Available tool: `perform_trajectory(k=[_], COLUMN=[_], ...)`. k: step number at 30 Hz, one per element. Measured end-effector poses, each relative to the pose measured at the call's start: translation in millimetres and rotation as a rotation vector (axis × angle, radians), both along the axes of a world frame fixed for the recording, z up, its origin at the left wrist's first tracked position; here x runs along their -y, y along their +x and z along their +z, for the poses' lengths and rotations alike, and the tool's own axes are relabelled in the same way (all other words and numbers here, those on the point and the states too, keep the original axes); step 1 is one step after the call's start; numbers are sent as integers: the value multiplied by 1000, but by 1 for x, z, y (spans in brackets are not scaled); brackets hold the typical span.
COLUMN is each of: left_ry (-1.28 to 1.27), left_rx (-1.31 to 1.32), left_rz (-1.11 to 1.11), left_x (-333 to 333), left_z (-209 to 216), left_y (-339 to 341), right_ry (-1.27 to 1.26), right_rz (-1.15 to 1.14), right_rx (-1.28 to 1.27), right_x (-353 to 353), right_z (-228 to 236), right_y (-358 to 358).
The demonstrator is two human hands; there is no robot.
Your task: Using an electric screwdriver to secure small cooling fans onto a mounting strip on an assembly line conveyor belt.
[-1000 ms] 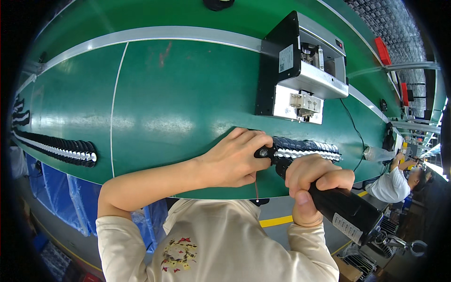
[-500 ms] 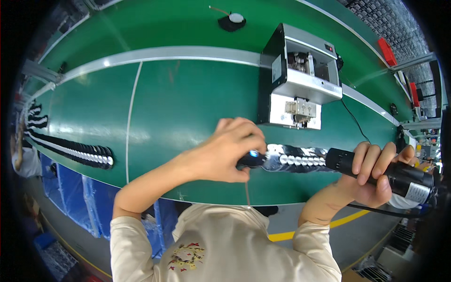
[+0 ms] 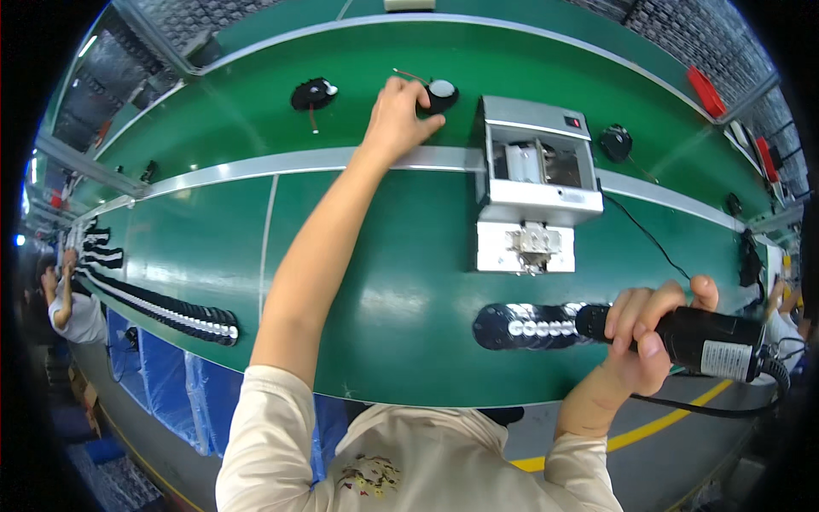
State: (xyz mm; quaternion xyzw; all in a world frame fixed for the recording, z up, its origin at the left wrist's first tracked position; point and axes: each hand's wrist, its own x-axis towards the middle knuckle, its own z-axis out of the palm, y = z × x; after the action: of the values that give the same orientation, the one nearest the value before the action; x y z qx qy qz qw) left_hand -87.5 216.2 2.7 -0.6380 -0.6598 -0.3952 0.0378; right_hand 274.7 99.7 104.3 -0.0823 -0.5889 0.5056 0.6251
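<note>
My left hand [image 3: 399, 122] reaches over the far green strip, its thumb spread from the fingers. Its fingertips are right beside a black part with a silver disc [image 3: 441, 89] and a thin wire; whether they touch it I cannot tell. My right hand [image 3: 641, 333] is wrapped around a black corded electric screwdriver [image 3: 712, 341], held level and pointing left. Its front end overlaps the right end of a row of overlapping black round parts [image 3: 503, 327] with silver discs, on the near bench. Behind this row stands a silver screw feeder [image 3: 546, 200].
More black parts lie on the far strip, one left [image 3: 314, 94] and one right [image 3: 616, 143]. A long row of stacked parts [image 3: 171, 309] runs along the bench's left. A metal rail [image 3: 316, 160] divides strip and bench. A co-worker [image 3: 72, 303] sits far left.
My left hand has moved from the near row up and away to the far strip. The dark part it held is out of it. My right hand still grips the screwdriver; the whole view has shifted.
</note>
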Motion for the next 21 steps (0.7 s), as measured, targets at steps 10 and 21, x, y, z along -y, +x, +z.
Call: perform_trajectory(k=[10,21], left_ry=[19,-391], left_rx=[118,453], left_rz=[9,-86], left_x=[12,197], left_z=[31,46], left_y=[-4,57], right_ry=[61,85], right_rz=[-253,-252], right_rx=[9,93], right_x=[-10,-6], right_z=[11,11], right_y=[31,24])
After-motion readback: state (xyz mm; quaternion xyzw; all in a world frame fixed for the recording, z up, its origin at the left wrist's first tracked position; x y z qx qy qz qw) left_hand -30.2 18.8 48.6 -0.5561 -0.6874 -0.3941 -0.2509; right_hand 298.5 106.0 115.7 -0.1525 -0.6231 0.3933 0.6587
